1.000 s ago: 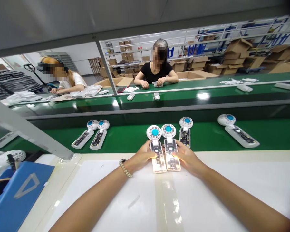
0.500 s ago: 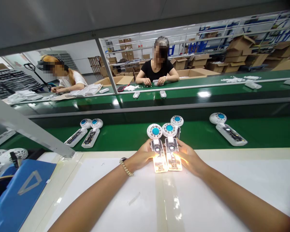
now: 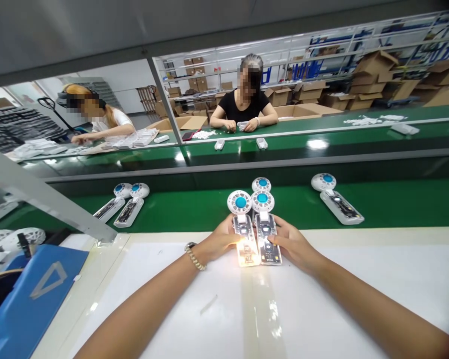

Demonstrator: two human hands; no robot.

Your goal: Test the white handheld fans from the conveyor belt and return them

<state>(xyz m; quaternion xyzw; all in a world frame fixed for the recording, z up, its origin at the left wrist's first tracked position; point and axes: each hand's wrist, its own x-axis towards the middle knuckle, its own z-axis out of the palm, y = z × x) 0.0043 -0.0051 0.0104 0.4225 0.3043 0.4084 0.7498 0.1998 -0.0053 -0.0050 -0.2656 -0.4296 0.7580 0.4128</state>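
Side by side over the near edge of the green belt are two small handheld fans with clear bodies and round white heads with blue centres. My left hand [image 3: 223, 240] is closed on the left fan [image 3: 247, 249], whose body glows with warm light. The right fan [image 3: 268, 247] is unlit apart from small spots, and my right hand [image 3: 292, 243] grips it with the thumb on its front. Just behind their heads, a third fan [image 3: 262, 184] lies on the belt, its body mostly hidden.
More fans lie on the green belt [image 3: 209, 199]: a pair [image 3: 129, 212] at left and one [image 3: 342, 207] at right. A blue bin [image 3: 41, 299] stands at lower left beside a slanted metal post [image 3: 60, 204]. Two people work across the line.
The right fan's warm light has gone out; the left one still glows. The fans lying on the near belt have shifted left, while white parts on the far belt have moved right.
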